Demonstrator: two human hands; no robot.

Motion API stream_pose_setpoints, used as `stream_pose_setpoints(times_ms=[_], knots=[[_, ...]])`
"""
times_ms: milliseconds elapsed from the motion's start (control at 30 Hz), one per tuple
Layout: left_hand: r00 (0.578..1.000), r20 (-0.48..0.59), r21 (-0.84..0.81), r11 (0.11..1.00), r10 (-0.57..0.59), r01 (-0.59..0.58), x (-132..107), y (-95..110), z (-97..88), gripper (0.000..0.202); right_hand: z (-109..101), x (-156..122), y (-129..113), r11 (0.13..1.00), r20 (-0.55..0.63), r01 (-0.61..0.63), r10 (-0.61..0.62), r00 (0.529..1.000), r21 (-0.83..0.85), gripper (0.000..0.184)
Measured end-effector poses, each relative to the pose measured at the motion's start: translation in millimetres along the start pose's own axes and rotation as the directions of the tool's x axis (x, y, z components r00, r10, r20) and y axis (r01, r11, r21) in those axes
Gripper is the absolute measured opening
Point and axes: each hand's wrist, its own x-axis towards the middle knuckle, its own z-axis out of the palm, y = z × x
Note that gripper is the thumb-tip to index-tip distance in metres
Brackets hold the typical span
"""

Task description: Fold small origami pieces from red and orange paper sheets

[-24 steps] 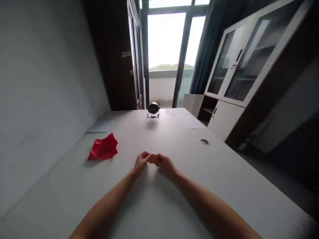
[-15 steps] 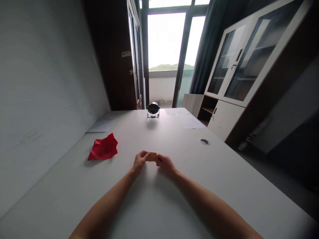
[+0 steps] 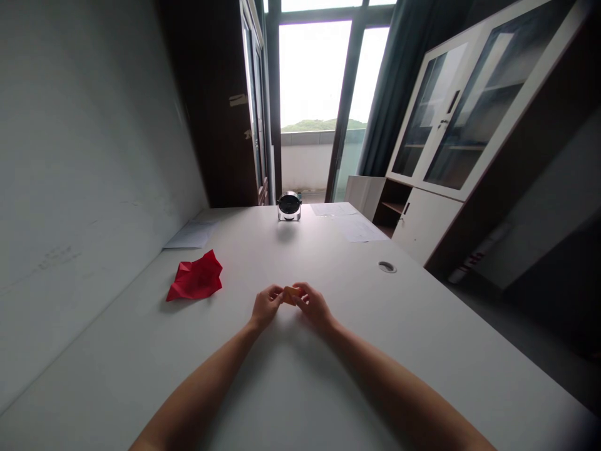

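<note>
A small folded piece of orange paper is held between my two hands, just above the white table. My left hand pinches its left edge between thumb and fingers. On the opposite side my right hand grips it, with the thumb pressed on its near face and the fingers behind. Part of the paper is hidden by the fingers, and a crease or flap shows across its front. To the left lies a crumpled red sheet of paper, apart from both hands.
The white table runs along a wall at the left. A round black fan-like device stands at its far end. Flat white sheets lie at the far right, another sheet at the left. A cable hole is at the right.
The orange paper, flat and rectangular before, now shows an angled fold. My right hand has turned, bringing its thumb onto the paper's front. The red paper has stayed put.
</note>
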Motion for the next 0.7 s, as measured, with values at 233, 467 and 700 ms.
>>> stream_pose_setpoints(times_ms=[233, 467, 700], knots=[[0.977, 0.034, 0.229, 0.950, 0.209, -0.211, -8, 18, -0.2, 0.014, -6, -2, -15, 0.991, -0.004, 0.120, -0.120, 0.993, -0.065, 0.020], [0.970, 0.008, 0.195, 0.951, 0.244, -0.241, -7, 17, -1.5, 0.007, -8, -2, -19, 0.986, 0.045, 0.143, -0.140, 0.989, -0.083, 0.017], [0.972, 0.038, 0.163, 0.958, 0.232, -0.235, -7, 20, -2.1, 0.008, -7, -2, -18, 0.985, 0.040, 0.147, -0.144, 0.989, -0.090, 0.017]])
